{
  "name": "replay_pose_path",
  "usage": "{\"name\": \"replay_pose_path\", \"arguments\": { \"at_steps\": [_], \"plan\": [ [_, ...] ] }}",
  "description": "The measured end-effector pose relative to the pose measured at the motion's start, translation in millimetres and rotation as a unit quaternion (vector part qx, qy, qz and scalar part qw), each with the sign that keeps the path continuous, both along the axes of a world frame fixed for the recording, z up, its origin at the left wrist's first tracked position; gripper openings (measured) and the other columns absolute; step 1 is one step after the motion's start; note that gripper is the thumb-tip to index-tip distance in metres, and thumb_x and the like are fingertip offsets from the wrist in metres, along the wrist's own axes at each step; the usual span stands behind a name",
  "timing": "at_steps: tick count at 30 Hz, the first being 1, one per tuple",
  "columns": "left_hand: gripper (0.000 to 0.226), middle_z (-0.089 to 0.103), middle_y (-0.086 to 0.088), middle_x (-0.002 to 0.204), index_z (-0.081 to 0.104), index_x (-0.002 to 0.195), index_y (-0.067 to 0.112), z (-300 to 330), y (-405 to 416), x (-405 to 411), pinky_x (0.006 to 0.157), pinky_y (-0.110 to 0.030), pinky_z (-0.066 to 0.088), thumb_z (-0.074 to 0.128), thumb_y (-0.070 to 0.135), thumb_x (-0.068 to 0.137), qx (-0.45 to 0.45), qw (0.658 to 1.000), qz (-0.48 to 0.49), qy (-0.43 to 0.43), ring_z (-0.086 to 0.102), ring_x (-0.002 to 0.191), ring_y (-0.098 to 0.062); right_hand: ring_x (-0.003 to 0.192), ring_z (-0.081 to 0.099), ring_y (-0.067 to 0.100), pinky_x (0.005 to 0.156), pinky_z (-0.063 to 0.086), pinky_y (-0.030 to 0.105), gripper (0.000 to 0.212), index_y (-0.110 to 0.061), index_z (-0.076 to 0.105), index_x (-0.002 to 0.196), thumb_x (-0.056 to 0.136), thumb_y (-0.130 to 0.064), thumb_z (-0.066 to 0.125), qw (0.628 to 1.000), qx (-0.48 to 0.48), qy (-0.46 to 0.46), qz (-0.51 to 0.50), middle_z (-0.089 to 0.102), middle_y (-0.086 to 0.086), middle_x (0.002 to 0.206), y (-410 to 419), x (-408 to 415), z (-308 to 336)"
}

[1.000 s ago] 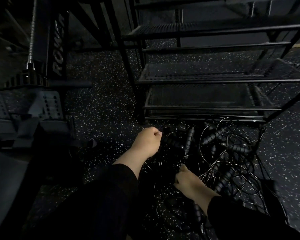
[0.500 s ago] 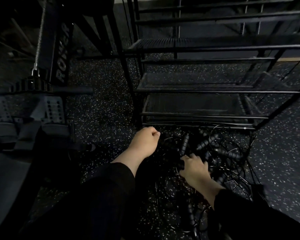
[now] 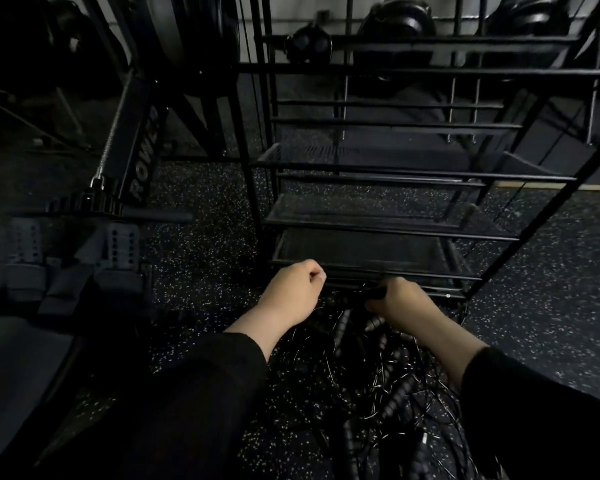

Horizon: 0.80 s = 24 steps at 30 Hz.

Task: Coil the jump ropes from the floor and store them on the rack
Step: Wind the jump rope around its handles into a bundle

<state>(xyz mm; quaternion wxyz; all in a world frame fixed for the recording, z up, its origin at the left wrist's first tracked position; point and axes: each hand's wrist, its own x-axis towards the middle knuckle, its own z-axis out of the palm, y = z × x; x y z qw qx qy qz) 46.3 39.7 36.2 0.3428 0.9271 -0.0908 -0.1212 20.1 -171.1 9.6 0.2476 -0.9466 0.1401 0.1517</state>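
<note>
A tangled pile of black jump ropes (image 3: 392, 386) with ribbed handles and thin wire cords lies on the speckled floor, in front of the black metal rack (image 3: 378, 223). My left hand (image 3: 291, 292) is a closed fist just above the pile's left edge; what it holds is hidden, though thin cord runs beneath it. My right hand (image 3: 400, 303) is closed around a black rope handle (image 3: 374, 292), lifted near the rack's lowest shelf. Both forearms wear black sleeves.
A rowing machine (image 3: 118, 188) with grey foot plates stands at the left. The rack has several mesh shelves stacked upward. Dark kettlebells (image 3: 395, 26) sit behind the rack. Speckled rubber floor (image 3: 551, 289) spreads to the right.
My right hand has moved from the near side of the pile up to the rack's base and closed on a handle. The view tilted up, showing more rack. My left fist stayed closed.
</note>
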Motion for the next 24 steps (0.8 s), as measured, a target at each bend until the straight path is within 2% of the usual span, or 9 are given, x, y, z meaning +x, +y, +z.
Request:
{"name": "replay_pose_path", "arguments": {
  "at_steps": [2,5,8,10,13,16,19,21,24],
  "plan": [
    [0.019,0.065,0.008,0.083,0.065,0.114,0.025,14.6,-11.3,-9.3,0.062,-0.032,0.048,0.050,0.032,0.105,-0.015,1.000,-0.007,-0.012,0.059,0.068,-0.013,0.098,0.069,0.034,0.070,0.045,0.030,0.039,-0.014,0.072,0.109,0.081,-0.041,0.075,0.999,-0.003,-0.032,-0.030,0.074,0.015,0.100,-0.6,-6.7,21.2],
    [0.034,0.066,0.005,0.109,0.056,0.137,0.025,33.8,-26.1,-24.6,0.077,-0.031,0.050,0.051,0.031,0.105,-0.046,0.999,-0.009,-0.021,0.064,0.088,-0.014,0.087,0.069,0.029,0.064,0.046,0.029,0.040,-0.019,0.066,0.121,0.085,-0.034,0.073,0.995,0.017,-0.094,-0.037,0.073,0.009,0.097,-1.4,-19.7,57.4],
    [0.053,0.052,0.000,0.145,0.042,0.152,0.029,40.4,-36.9,-38.3,0.106,-0.037,0.046,0.057,0.031,0.101,-0.034,0.998,-0.049,-0.033,0.055,0.126,-0.023,0.069,0.064,0.016,0.051,0.040,0.022,0.017,-0.027,0.066,0.102,0.087,-0.028,0.072,0.992,0.062,-0.106,0.008,0.068,-0.004,0.079,-3.7,-35.2,92.2],
    [0.061,0.044,0.003,0.154,0.037,0.155,0.032,42.1,-43.1,-47.6,0.112,-0.044,0.040,0.060,0.030,0.099,0.038,0.994,-0.096,-0.043,0.045,0.137,-0.024,0.068,0.064,0.013,0.047,0.036,0.015,0.011,-0.030,0.067,0.094,0.085,-0.026,0.071,0.990,0.071,-0.107,0.051,0.067,-0.008,0.076,-5.6,-46.7,109.1],
    [0.055,0.046,0.004,0.149,0.040,0.152,0.032,42.4,-41.2,-54.8,0.111,-0.052,0.037,0.057,0.027,0.100,0.171,0.979,-0.075,-0.079,0.045,0.136,-0.026,0.048,0.055,0.000,0.040,0.033,0.012,0.014,-0.029,0.068,0.100,0.086,-0.027,0.071,0.988,0.084,-0.127,0.032,0.068,-0.007,0.072,-13.7,-60.4,125.9],
    [0.052,0.041,0.000,0.153,0.041,0.151,0.032,43.5,-28.7,-51.9,0.110,-0.053,0.035,0.056,0.034,0.101,0.219,0.976,-0.001,-0.019,0.040,0.138,-0.028,0.039,0.047,0.006,0.040,0.034,0.019,0.018,-0.028,0.067,0.106,0.089,-0.030,0.073,0.976,0.154,-0.153,-0.013,0.067,0.000,0.067,-28.7,-66.5,137.9],
    [0.070,0.031,0.002,0.160,0.028,0.156,0.034,53.2,-27.3,-47.9,0.114,-0.052,0.034,0.063,0.041,0.096,0.091,0.993,0.002,-0.070,0.034,0.143,-0.027,0.045,0.046,0.011,0.043,0.034,0.021,0.016,-0.030,0.068,0.105,0.090,-0.029,0.075,0.969,0.192,-0.156,0.016,0.065,0.004,0.067,-35.2,-70.2,151.5],
    [0.077,0.034,0.008,0.159,0.028,0.155,0.037,67.6,-35.7,-49.6,0.116,-0.050,0.031,0.069,0.046,0.091,0.028,0.991,-0.049,-0.121,0.034,0.143,-0.022,0.048,0.049,0.000,0.047,0.036,0.012,0.018,-0.030,0.070,0.104,0.089,-0.025,0.078,0.962,0.205,-0.173,0.049,0.064,-0.005,0.072,-33.4,-71.8,158.2],
    [0.046,0.060,0.006,0.127,0.055,0.129,0.030,86.9,-44.2,-53.3,0.100,-0.046,0.043,0.067,0.051,0.090,0.043,0.980,-0.059,-0.187,0.055,0.120,-0.022,0.060,0.054,-0.008,0.056,0.040,0.006,0.022,-0.034,0.070,0.103,0.086,-0.026,0.081,0.956,0.195,-0.205,0.078,0.065,-0.011,0.081,-29.6,-71.4,166.0]
  ]
}}
